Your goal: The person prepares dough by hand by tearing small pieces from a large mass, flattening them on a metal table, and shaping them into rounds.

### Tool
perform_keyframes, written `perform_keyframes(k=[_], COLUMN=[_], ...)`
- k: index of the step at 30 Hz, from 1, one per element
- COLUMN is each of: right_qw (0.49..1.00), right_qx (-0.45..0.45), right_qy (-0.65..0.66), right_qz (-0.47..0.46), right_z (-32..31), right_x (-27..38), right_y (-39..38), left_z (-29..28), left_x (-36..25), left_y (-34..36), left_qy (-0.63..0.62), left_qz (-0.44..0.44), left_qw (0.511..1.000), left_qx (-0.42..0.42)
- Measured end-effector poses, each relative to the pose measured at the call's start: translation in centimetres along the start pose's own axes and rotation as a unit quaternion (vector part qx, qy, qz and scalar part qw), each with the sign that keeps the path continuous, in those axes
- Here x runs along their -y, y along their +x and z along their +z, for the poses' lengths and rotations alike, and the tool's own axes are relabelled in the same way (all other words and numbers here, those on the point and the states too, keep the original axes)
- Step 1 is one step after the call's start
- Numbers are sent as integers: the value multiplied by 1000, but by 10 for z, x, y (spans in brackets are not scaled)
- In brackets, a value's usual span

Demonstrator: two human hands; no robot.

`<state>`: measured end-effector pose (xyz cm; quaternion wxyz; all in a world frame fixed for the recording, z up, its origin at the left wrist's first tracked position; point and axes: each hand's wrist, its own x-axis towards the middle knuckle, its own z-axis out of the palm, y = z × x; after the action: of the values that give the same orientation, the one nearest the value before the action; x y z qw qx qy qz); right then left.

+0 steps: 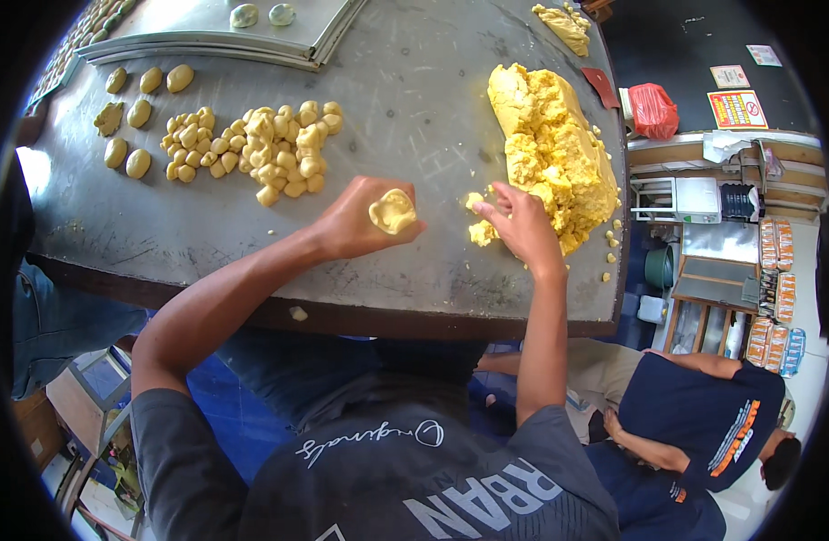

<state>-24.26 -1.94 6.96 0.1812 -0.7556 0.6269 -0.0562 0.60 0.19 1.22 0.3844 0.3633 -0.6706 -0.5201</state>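
Near edge of the metal table [414, 298]: pale scrap [298, 313], 7 o'clock of the left hand [376, 219]. That hand is curled around a flattened pale dough piece [393, 212], face up at the thumb side. Right hand [523, 224] at 3 o'clock of it, thumb and index bent at a small yellow lump [473, 201]; cannot tell whether they pinch it. Crumbly yellow mass [563, 149] at 1 o'clock of the right hand, just beside it. From the left hand: heaped dough balls [288, 149] at 10 o'clock; larger smooth ovals [150, 79] beyond, same bearing; metal tray [225, 41] at 11 o'clock, farther off.
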Motion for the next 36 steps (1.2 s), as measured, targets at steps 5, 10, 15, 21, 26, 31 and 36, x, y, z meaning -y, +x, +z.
perform_keyframes(k=[5,10,15,21,26,31,36], right_qw=[993,995,993,981,950,980,986], right_qx=[73,74,102,144,223,97,93], right_qy=[-96,-70,-56,127,218,172,72], right_qz=[1,3,-15,8,-12,-39,-121], right_z=[5,10,8,7,17,27,27], right_x=[4,3,2,-7,-10,-3,6], right_y=[7,11,16,19,25,18,9], left_z=[2,3,3,2,2,2,1], left_x=[-2,-1,0,0,1,1,-2], left_y=[2,2,0,2,2,2,2], left_qy=[8,1,6,16,12,11,11], left_qz=[-2,12,15,25,18,14,7], left_qw=[1000,1000,1000,1000,1000,1000,1000], left_qx=[-2,-15,-14,-8,-6,-4,3])
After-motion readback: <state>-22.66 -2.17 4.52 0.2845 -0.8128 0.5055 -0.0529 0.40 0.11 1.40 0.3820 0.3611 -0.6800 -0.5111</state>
